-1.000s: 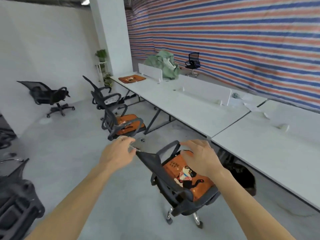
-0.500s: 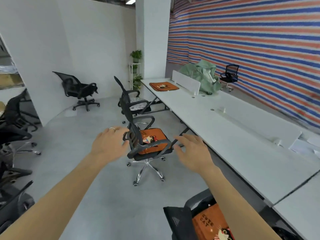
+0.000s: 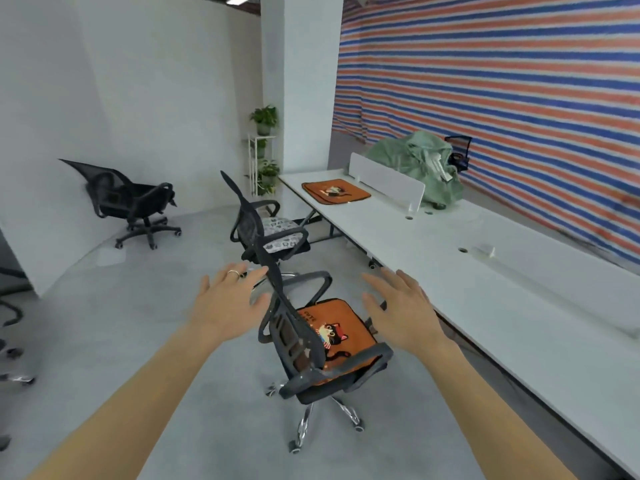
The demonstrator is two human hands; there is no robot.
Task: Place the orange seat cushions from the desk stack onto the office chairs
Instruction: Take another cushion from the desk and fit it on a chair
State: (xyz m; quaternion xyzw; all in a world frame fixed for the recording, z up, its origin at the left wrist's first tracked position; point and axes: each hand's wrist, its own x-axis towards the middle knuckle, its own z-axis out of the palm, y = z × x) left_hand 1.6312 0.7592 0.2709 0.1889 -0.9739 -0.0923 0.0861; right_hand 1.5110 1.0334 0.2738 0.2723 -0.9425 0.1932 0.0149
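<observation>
Closer than before, the near chair (image 3: 294, 344) sits lower centre, an orange cushion (image 3: 334, 327) on its seat. My left grip (image 3: 227, 303) and right grip (image 3: 401, 306) flank its backrest, splayed, holding nothing. The cushion stack (image 3: 335, 191) lies upper centre on the surface (image 3: 450, 271).

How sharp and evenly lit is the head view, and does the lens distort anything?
Head view throughout: soft, even light, faint shadow under the near chair; the wide lens curves the base of the white wall; mild blur softens the left hand, the right hand and the striped tarp.
</observation>
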